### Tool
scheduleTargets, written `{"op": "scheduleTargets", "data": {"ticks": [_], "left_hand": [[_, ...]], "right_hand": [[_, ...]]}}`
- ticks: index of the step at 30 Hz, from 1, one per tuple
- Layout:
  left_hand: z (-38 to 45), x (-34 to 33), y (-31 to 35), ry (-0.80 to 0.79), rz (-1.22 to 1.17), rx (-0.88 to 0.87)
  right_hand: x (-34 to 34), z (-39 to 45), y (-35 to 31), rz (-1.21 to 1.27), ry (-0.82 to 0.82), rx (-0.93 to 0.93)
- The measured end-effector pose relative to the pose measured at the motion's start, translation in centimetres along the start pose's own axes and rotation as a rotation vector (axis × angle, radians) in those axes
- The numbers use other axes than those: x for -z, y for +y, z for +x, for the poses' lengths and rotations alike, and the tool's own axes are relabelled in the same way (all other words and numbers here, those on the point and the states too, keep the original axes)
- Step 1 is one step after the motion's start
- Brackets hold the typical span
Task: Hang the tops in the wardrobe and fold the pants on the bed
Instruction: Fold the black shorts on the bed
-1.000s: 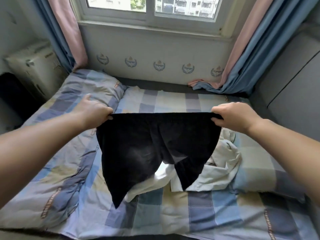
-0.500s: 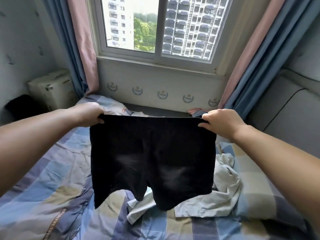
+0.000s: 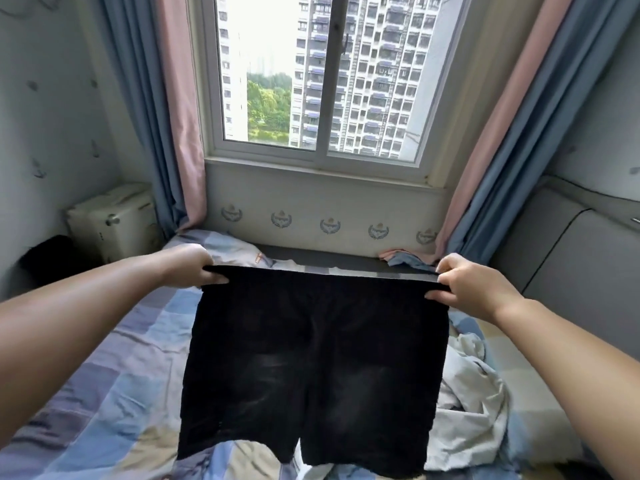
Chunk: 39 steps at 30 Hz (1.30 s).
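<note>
Currently you are gripping the black shorts [image 3: 311, 368] by the waistband, left hand [image 3: 188, 268] and right hand [image 3: 474, 289] pinching opposite corners, holding them hanging flat above the bed [image 3: 104, 393], probably squaring them for folding.

Matt black cloth shorts [image 3: 311, 358]; checked cotton-like bedsheet [image 3: 114, 393], softly creased.

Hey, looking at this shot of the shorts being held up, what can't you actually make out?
Head view only:
- White garment on the bed: partly behind the black shorts; its kind is unclear.
- Fingers of the left hand and right hand: tucked behind the waistband.
- Wardrobe: not in view.
- Dark thing at left: too shadowed to tell.
</note>
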<state>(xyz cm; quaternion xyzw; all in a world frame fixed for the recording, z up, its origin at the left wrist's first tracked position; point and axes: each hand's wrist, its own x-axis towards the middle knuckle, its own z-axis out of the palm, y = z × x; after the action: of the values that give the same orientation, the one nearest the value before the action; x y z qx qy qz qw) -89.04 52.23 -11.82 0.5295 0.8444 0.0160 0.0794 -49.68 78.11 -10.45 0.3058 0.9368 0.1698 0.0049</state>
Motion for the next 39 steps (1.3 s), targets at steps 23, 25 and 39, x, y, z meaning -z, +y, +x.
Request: {"op": "scheduleTargets", "data": {"ticks": [23,25,39], "left_hand": [[16.7,-9.2,2.1,0.262,-0.156,0.158],[19.1,-8.7,3.0,0.348,-0.147,0.184],[22.1,-1.3,4.4,0.754,-0.270,0.115]], "right_hand": [[-13.2,12.6,1.9,0.357,-0.137,-0.465],[-14.1,14.6,3.5,0.431,-0.005,-0.505],[-8.2,19.9,8.2,0.516,0.334,-0.490]]}}
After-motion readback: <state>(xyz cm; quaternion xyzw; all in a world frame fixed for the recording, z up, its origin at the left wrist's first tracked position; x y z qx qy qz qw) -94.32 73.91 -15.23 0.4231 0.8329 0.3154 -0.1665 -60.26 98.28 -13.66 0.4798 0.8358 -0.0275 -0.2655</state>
